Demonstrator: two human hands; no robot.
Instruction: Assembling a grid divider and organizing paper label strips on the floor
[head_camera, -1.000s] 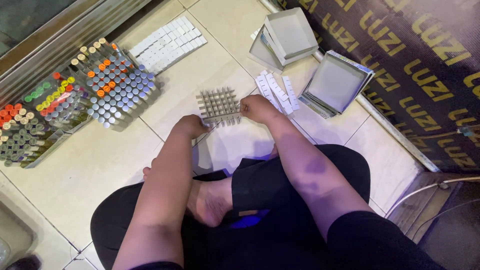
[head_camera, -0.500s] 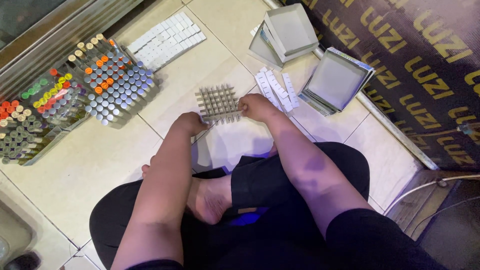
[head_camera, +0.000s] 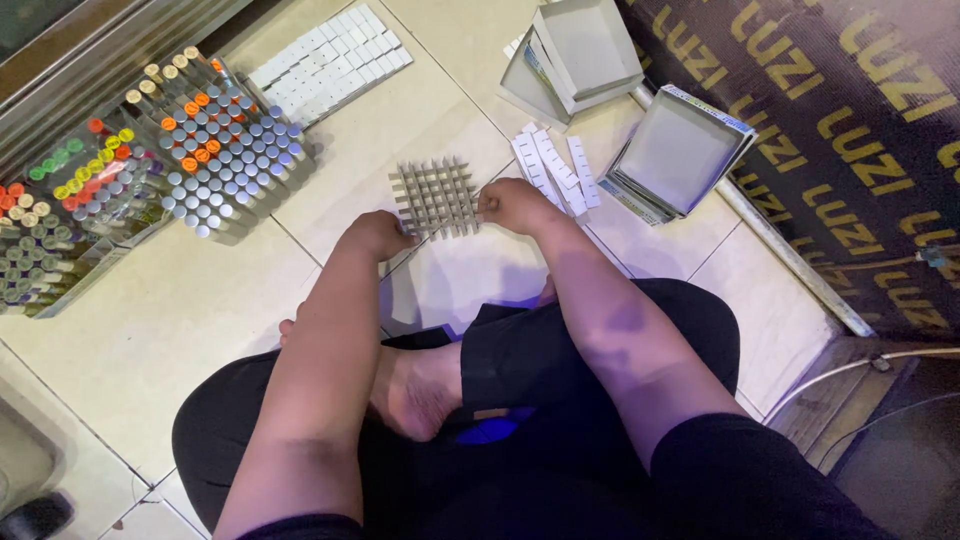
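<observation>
A grey cardboard divider grid (head_camera: 435, 196) lies on the tiled floor in front of my crossed legs. My left hand (head_camera: 378, 235) grips its near left corner. My right hand (head_camera: 512, 205) holds its right edge. Both hands are closed on the grid, one at each side. Loose white cardboard strips (head_camera: 556, 170) lie just right of the grid, beside my right hand.
Open grey boxes (head_camera: 590, 45) (head_camera: 680, 152) stand at the back right by a dark patterned wall. Flat white strips (head_camera: 330, 60) lie at the back. Racks of capped tubes (head_camera: 215, 140) (head_camera: 60, 215) with coloured tops fill the left. A cable (head_camera: 880, 365) runs at the right.
The view has shifted slightly. Both hands stay on the divider grid, which has moved a little away from me across the tile.
</observation>
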